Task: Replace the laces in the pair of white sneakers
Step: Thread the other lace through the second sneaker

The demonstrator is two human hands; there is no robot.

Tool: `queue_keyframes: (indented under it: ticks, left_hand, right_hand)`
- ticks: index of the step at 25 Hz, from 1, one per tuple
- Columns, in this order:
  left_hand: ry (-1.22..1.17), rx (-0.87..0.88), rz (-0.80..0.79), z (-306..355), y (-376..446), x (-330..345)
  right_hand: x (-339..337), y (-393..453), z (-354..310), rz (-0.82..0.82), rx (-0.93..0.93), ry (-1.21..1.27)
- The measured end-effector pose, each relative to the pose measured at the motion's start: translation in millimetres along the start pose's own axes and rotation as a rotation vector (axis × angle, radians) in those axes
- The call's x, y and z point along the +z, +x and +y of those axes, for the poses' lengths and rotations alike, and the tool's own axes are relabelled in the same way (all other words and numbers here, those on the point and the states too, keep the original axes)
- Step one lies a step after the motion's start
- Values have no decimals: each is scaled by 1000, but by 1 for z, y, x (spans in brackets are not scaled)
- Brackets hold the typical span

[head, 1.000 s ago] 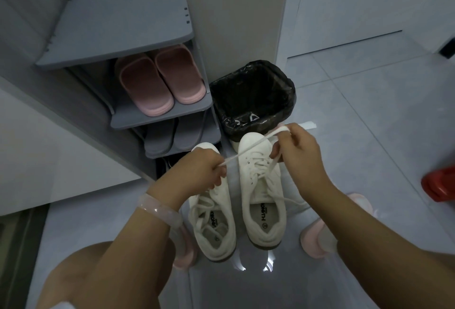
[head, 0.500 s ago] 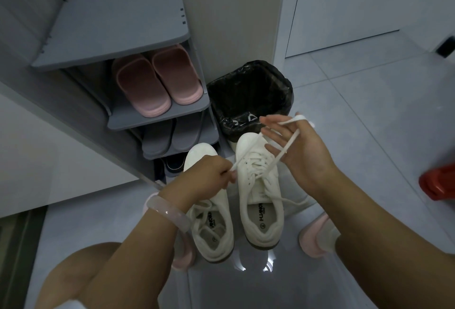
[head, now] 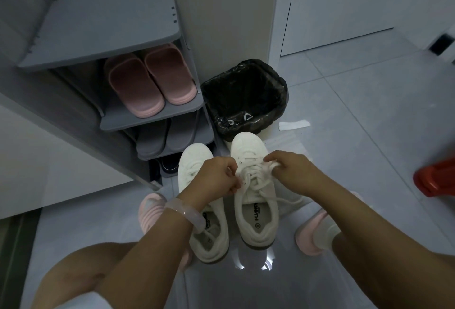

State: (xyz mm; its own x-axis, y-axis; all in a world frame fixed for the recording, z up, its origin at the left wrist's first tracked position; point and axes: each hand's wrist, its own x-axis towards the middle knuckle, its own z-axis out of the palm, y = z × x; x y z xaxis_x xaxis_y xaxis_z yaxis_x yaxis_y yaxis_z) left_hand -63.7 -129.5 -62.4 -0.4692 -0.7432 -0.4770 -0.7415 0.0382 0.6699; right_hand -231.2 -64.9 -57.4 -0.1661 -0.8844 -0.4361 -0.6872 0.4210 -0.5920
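I have both hands low over the right sneaker (head: pixel 256 185), which sits on the floor (head: pixel 357 136) beside the left sneaker (head: pixel 197 161). My left hand (head: pixel 219 178) pinches the white lace (head: pixel 248 175) at the eyelets with curled fingers; my right hand (head: pixel 290 171) grips the bunched lace on the other side. A black-lined bin (head: pixel 246 97) stands just beyond the toes, and the shoe rack (head: pixel 147 116) is to its left.

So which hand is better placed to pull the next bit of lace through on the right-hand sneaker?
Probably the right hand: it pinches the lace near the toe end of the right sneaker. The left hand holds the lace at the other side and steadies it.
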Motion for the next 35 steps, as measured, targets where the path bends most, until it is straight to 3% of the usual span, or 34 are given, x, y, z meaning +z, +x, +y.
queue_keyframes:
  ticks: [3, 8, 11, 15, 18, 22, 26, 30, 32, 33, 35]
  left_hand:
    - [56, 45, 42, -2, 2, 1]
    - [89, 67, 16, -3, 3, 1]
    - [196, 137, 44, -2, 2, 8]
    - [207, 147, 65, -2, 0, 9]
    - [98, 88, -24, -5, 1, 1]
    - [63, 74, 65, -6, -3, 7]
    - [-92, 25, 59, -9, -1, 10]
    - [48, 71, 9, -8, -3, 11]
    - [38, 54, 17, -7, -3, 10]
    - [17, 32, 7, -7, -3, 9]
    - [-3, 20, -7, -6, -3, 7]
  right_hand:
    - [-2, -4, 4, -56, 52, -199]
    - [2, -13, -7, 149, -114, -228]
    - [17, -15, -12, 52, -232, -284]
    - [27, -12, -14, 8, -205, -279]
    - [33, -8, -12, -60, -149, -122]
    - [41, -3, -8, -58, -38, 143]
    - [46, 0, -5, -10, -47, 169]
    - [49, 1, -2, 42, -66, 175]
    - [41, 1, -2, 197, -49, 307]
    - [31, 1, -3, 327, -14, 506]
    - [-12, -1, 1, 601, 45, 1127]
